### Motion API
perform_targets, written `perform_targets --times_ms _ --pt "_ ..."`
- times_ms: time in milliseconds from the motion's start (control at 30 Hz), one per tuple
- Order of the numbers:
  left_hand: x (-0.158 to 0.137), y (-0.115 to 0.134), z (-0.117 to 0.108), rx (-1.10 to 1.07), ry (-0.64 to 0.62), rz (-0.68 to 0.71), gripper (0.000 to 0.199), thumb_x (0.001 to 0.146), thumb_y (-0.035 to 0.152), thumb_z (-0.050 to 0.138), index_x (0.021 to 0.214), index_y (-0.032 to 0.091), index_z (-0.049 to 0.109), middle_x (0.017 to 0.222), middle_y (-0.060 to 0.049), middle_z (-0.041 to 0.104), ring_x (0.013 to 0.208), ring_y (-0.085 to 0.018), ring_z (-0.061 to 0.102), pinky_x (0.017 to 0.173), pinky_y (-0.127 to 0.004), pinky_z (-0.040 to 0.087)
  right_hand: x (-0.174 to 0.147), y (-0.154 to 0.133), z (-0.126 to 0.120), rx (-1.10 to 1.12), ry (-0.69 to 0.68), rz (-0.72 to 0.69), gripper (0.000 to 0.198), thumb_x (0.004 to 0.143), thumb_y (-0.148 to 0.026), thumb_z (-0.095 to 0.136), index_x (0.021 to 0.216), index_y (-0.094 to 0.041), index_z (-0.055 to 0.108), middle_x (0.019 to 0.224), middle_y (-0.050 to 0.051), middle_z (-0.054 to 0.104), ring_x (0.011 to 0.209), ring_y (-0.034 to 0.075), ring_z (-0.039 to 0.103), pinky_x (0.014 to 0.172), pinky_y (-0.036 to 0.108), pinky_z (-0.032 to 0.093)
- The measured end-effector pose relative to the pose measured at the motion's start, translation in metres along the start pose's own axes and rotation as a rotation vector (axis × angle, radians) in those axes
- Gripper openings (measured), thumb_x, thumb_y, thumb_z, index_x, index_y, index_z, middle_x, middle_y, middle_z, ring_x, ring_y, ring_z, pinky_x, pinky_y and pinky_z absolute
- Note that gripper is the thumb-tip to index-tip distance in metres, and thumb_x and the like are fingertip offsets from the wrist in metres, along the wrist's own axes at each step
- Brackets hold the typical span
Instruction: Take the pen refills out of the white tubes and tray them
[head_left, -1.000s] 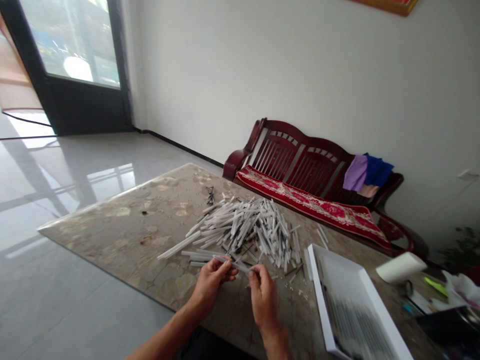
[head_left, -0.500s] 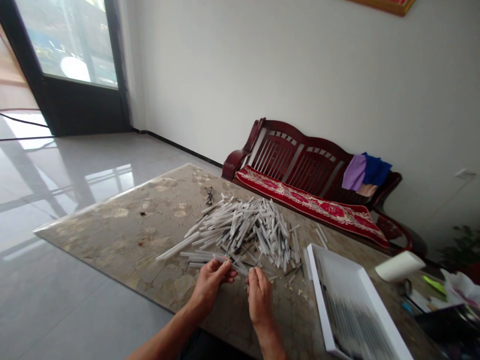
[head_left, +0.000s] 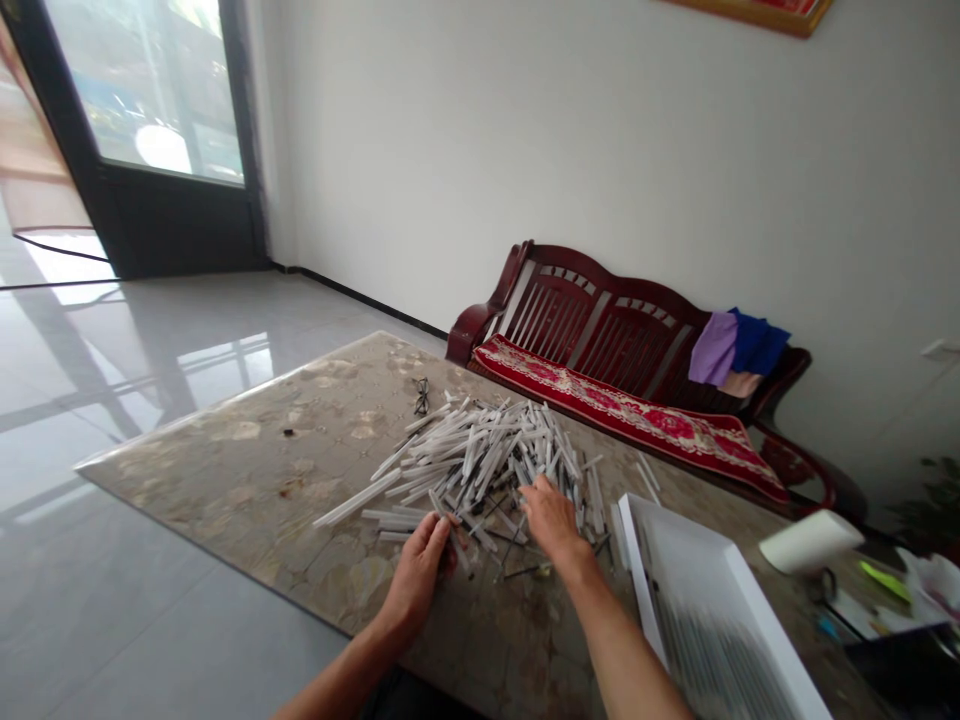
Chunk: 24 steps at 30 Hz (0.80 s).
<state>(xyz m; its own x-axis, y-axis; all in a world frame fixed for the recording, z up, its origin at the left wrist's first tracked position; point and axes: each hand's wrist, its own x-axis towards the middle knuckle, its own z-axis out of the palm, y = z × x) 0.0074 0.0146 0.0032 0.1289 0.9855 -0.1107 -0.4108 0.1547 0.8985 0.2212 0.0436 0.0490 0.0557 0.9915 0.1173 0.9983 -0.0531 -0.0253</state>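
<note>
While the left hand rests at the near edge of the pile, its fingers curl closed around a white tube that sticks out past the fingertips. The right hand lies palm down on the pile's near right part, fingers spread loosely over the tubes; whether it grips one I cannot tell. The pile is a loose heap of white tubes mixed with thin dark sticks, spread over the middle of the marble table. A few dark sticks lie just in front of the right hand. A white tray sits just right of the pile, dark rows blurred inside it. Glasses lie at the pile's far left corner. A white roll sits beyond the tray. Behind the table stands a wooden bench with a red cushion and folded cloths over its back.
</note>
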Motion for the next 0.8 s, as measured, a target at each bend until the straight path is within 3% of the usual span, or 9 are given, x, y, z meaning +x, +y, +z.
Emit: perform_targets --times_ms 200,400,500,600,800 --pt "-0.001 -0.002 -0.002 0.111 -0.011 0.017 0.044 0.078 0.057 0.066 0.100 0.019 0.071 0.068 0.004 0.059 0.050 -0.010 0.044 0.045 -0.019 0.033 -0.002 0.001 0.009 -0.118 -0.029 -0.048 0.031 0.088 -0.004 0.047 0.091 -0.022 0.073 0.106 0.010 0.068 0.088 0.021 0.066 0.070 0.028 0.047" --pt "0.003 0.001 -0.009 0.269 -0.034 0.192 0.034 0.086 0.046 0.060 0.101 0.019 0.072 0.070 0.000 0.065 0.050 -0.013 0.055 0.043 -0.021 0.041 -0.010 0.005 0.014 -0.172 -0.001 -0.049 0.037 0.087 0.002 0.042 0.097 -0.020 0.070 0.106 0.011 0.067 0.091 0.021 0.068 0.072 0.028 0.050" --pt "0.002 0.006 -0.011 0.394 -0.094 0.408 0.025 0.090 0.034 0.057 0.102 0.022 0.075 0.095 -0.006 0.073 0.076 -0.019 0.070 0.064 -0.025 0.055 -0.014 0.004 0.018 -0.198 0.013 -0.054 0.042 0.084 0.005 0.039 0.094 -0.019 0.071 0.107 0.012 0.067 0.089 0.021 0.068 0.072 0.027 0.051" --pt "0.000 0.005 -0.013 0.518 -0.156 0.572 0.025 0.091 0.024 0.056 0.107 0.026 0.075 0.107 -0.006 0.075 0.099 -0.022 0.070 0.087 -0.029 0.054 -0.016 0.002 0.022 -0.215 0.035 -0.046 0.043 0.084 0.007 0.038 0.091 -0.018 0.072 0.109 0.015 0.066 0.086 0.022 0.069 0.069 0.029 0.050" --pt "-0.002 -0.008 -0.021 0.632 -0.044 0.601 0.014 0.088 0.020 0.059 0.089 0.024 0.072 0.086 -0.002 0.075 0.080 -0.019 0.071 0.072 -0.027 0.055 -0.024 0.004 0.026 -0.203 0.095 -0.008 0.043 0.079 0.009 0.039 0.093 -0.017 0.070 0.102 0.016 0.067 0.086 0.025 0.067 0.072 0.032 0.050"
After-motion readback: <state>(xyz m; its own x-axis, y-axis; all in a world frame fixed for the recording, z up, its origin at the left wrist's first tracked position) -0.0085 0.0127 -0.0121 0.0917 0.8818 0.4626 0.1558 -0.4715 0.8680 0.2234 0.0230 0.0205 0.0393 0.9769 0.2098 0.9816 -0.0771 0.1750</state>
